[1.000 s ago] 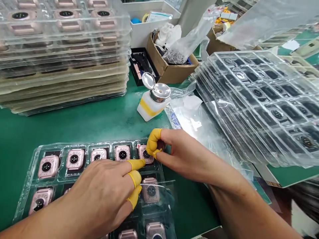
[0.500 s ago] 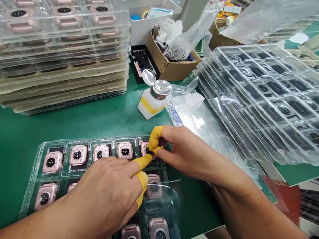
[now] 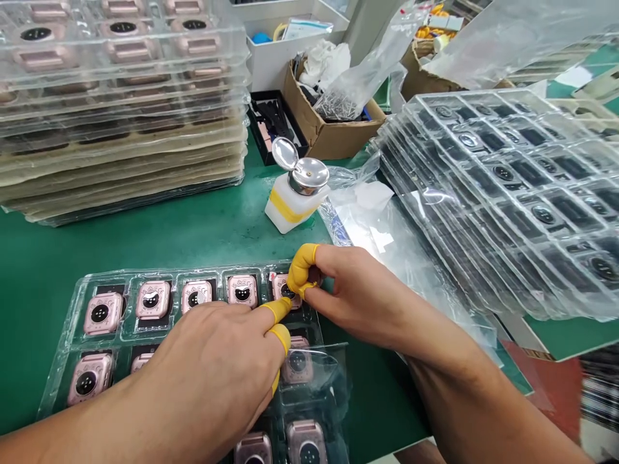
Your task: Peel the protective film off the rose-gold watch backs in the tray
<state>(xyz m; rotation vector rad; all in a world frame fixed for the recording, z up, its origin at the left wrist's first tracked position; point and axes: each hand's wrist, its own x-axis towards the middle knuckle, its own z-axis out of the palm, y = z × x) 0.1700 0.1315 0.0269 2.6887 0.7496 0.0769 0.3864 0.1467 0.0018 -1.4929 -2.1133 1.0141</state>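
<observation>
A clear plastic tray (image 3: 72,303) of several pink watch cases lies on the green mat in front of me. My left hand (image 3: 213,367), with yellow finger cots, rests flat on the tray, its fingers stretched toward the top-right case (image 3: 280,287). My right hand (image 3: 348,293) is pinched at that same case, thumb and cotted forefinger closed on its edge or on something small I cannot make out. Neighbouring cases (image 3: 242,290) sit back-up in their pockets.
A white solvent dispenser bottle (image 3: 293,200) with a metal top stands just beyond the tray. A tall stack of filled trays (image 3: 120,109) is at the back left, a slanted stack of trays with black parts (image 3: 507,187) at the right, cardboard boxes (image 3: 333,135) behind.
Both hands have stayed at the top-right case. My left fingers have curled in slightly and the view has shifted a little; the tray has not moved.
</observation>
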